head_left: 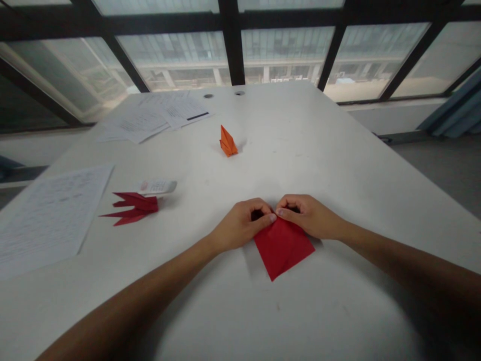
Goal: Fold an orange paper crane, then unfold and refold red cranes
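A red sheet of origami paper (284,248) is held just over the white table, one corner pointing toward me. My left hand (246,220) pinches its far corner between thumb and fingers. Close beside it, my right hand (310,215) grips the same corner from the other side, and the two thumbs nearly meet. Beneath my fingers the paper's top edge is hidden. To the left lies a dark red folded paper figure (137,206) with long pointed strips. Farther back stands a small orange folded paper figure (227,142).
A white tube-like item with a grey end (158,187) lies behind the dark red figure. Printed sheets (56,215) cover the table's left side, and more papers (154,118) lie at the back left. Two round holes (239,93) are near the table's far edge, before the windows.
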### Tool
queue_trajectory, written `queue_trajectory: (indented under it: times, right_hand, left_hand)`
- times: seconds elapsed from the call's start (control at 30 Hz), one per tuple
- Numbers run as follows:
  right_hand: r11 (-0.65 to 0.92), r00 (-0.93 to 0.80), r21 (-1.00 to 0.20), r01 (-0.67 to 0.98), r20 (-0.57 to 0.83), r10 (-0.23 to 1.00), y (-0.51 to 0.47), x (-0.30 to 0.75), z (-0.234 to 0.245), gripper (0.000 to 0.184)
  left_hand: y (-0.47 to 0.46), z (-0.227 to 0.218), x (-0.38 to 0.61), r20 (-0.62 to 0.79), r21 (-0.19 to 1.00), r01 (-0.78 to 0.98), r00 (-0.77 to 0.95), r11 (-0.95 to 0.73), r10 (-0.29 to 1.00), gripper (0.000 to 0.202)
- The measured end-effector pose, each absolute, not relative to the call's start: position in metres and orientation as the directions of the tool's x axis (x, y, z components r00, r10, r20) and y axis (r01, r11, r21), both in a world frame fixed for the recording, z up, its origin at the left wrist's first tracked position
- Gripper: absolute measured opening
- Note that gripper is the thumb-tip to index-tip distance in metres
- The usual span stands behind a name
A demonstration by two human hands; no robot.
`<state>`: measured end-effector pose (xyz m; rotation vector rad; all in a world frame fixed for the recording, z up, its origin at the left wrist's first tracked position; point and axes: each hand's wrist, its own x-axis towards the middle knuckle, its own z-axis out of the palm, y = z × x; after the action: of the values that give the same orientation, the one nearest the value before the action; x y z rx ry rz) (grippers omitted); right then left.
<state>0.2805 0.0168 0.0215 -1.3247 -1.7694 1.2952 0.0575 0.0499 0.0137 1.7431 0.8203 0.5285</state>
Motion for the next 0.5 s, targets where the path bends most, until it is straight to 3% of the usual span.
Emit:
queue_trajectory:
  times: [0.3, 0.5]
  right_hand:
    - [-0.093, -0.341, -0.968, 0.235, -0.171, 0.924, 0.0214, 0.2816, 0.0158, 0.022]
    - [-0.097, -0.33, -0.973, 0.21, -0.164, 0.93, 0.022, 0.2828, 0.0126, 0.024]
  left_hand:
    - [0.0532, 0.014, 0.0556, -0.105, 0.953, 0.282, 0.646, -0.109, 0.756, 0.032]
    - [0.053, 0.0136, 0.0551, -0.097, 0.954, 0.278, 0.643, -0.114, 0.759, 0.032]
